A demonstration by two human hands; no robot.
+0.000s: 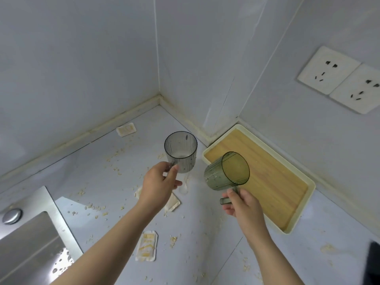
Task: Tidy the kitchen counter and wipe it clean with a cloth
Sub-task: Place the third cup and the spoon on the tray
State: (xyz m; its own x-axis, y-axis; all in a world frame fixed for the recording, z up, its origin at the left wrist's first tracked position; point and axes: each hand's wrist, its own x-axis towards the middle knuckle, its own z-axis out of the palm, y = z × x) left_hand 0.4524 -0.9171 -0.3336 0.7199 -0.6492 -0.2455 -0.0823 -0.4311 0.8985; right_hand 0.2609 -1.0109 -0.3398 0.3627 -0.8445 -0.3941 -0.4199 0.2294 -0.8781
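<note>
My left hand (159,185) holds a grey see-through ribbed mug (181,154) by its handle, upright, above the counter (98,182). In my right hand (240,202) is a green see-through mug (226,172), gripped by the handle and tilted so its mouth faces up and right, over the near left edge of the tray (265,222). Both mugs look empty. Oat flakes (115,168) lie scattered over the pale counter, with several small sachets, one (146,245) near my left forearm and one (126,129) by the back wall.
A cream tray with a wooden bottom lies against the right wall. A steel sink (30,239) with a round knob sits at the lower left. Two wall sockets (339,79) are at the upper right. Something dark (373,262) shows at the right edge. A white spoon (183,189) lies under my left hand.
</note>
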